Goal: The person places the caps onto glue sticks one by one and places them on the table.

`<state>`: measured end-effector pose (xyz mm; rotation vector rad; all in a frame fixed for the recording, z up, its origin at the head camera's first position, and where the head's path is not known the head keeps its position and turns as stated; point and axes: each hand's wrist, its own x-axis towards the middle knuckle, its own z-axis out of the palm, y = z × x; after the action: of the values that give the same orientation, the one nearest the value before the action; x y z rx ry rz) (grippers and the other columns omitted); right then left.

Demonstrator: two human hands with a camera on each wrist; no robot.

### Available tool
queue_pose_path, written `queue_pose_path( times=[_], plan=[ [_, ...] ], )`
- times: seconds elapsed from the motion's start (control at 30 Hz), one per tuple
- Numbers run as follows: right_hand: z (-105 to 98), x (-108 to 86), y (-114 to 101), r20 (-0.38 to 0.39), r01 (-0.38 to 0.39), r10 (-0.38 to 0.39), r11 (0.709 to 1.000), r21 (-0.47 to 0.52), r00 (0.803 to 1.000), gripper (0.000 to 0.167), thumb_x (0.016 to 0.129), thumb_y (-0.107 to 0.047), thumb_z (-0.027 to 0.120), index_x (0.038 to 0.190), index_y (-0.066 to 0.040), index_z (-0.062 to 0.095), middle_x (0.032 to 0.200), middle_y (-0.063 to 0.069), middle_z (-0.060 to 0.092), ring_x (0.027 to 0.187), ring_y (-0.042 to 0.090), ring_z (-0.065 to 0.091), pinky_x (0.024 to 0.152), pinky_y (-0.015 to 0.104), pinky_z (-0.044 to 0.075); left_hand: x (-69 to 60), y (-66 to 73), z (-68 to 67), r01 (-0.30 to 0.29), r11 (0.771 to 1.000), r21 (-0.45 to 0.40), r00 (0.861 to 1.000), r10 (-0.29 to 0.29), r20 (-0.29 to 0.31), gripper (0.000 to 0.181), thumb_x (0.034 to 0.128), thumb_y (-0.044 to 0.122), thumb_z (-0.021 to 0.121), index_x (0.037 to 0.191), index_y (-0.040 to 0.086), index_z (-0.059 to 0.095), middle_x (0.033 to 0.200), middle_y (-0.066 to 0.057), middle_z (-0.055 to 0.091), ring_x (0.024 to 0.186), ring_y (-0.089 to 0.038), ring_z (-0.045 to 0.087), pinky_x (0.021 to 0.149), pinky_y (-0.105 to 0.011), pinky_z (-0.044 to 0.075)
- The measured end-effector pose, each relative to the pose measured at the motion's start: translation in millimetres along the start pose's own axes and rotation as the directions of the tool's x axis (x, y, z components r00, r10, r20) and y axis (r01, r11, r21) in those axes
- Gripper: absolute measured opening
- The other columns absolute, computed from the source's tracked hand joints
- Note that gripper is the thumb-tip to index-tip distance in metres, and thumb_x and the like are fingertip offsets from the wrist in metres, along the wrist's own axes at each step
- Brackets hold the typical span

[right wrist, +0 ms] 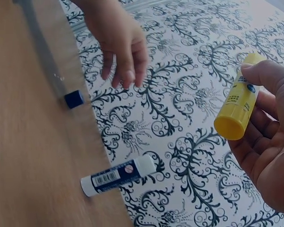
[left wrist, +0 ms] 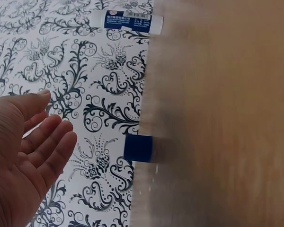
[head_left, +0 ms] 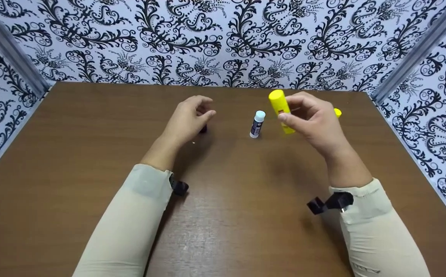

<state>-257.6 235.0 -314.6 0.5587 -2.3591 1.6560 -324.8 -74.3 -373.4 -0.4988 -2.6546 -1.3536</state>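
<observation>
Pinched between the thumb and fingers of my right hand point(head_left: 315, 119) is a yellow glue stick point(head_left: 278, 102), lifted off the table and slightly tilted. To its left a white glue stick with a dark blue label point(head_left: 257, 126) stands upright without its cap. My left hand point(head_left: 188, 117) hovers with loosely bent fingers and holds nothing. Below it a dark blue cap point(left wrist: 138, 148) sits on the table, mostly hidden by the hand in the head view. The right wrist view shows the cap point(right wrist: 74, 99) and the uncapped glue stick point(right wrist: 114, 177) apart from each other.
Another yellow object point(head_left: 337, 112) peeks out behind my right hand, mostly covered. The brown wooden table point(head_left: 223, 215) is bordered at the back and sides by patterned black-and-white panels point(head_left: 215, 42). Small white specks lie near the cap.
</observation>
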Motion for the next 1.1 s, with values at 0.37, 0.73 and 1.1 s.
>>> queue_pose_path(
  times=[0.37, 0.73, 1.1],
  plan=[
    [-32, 4.9, 5, -0.164, -0.023, 0.034, 0.997, 0.069, 0.986, 0.027, 0.090, -0.007, 0.080, 0.116, -0.003, 0.075, 0.102, 0.007, 0.073, 0.087, 0.019, 0.068, 0.076, 0.021, 0.062, 2.2, -8.4, 0.6, 0.066, 0.993, 0.096, 0.997, -0.069, 0.031, 0.038, 0.1006, 0.018, 0.069, 0.136, 0.004, 0.065, 0.124, -0.015, 0.068, 0.114, -0.027, 0.067, 0.103, -0.038, 0.056],
    [-74, 11.6, 23, -0.349, -0.007, 0.098, 0.967, 0.254, 0.932, 0.027, 0.087, -0.003, 0.082, 0.112, 0.000, 0.074, 0.095, 0.006, 0.073, 0.085, 0.016, 0.064, 0.076, 0.019, 0.058, 2.0, -20.1, 2.5, 0.103, 0.979, 0.177, 0.986, -0.124, 0.111, 0.044, 0.1002, 0.022, 0.070, 0.140, 0.004, 0.063, 0.130, -0.018, 0.065, 0.120, -0.032, 0.063, 0.107, -0.044, 0.052],
    [-102, 11.5, 44, -0.443, -0.009, 0.140, 0.958, 0.285, 0.886, 0.021, 0.086, 0.000, 0.081, 0.107, 0.000, 0.074, 0.094, 0.005, 0.072, 0.086, 0.016, 0.062, 0.072, 0.017, 0.057, -2.7, -23.8, 2.6, 0.129, 0.974, 0.187, 0.969, -0.164, 0.183, 0.044, 0.1007, 0.016, 0.068, 0.143, 0.004, 0.062, 0.143, -0.016, 0.060, 0.123, -0.029, 0.061, 0.109, -0.041, 0.052]
  ],
)
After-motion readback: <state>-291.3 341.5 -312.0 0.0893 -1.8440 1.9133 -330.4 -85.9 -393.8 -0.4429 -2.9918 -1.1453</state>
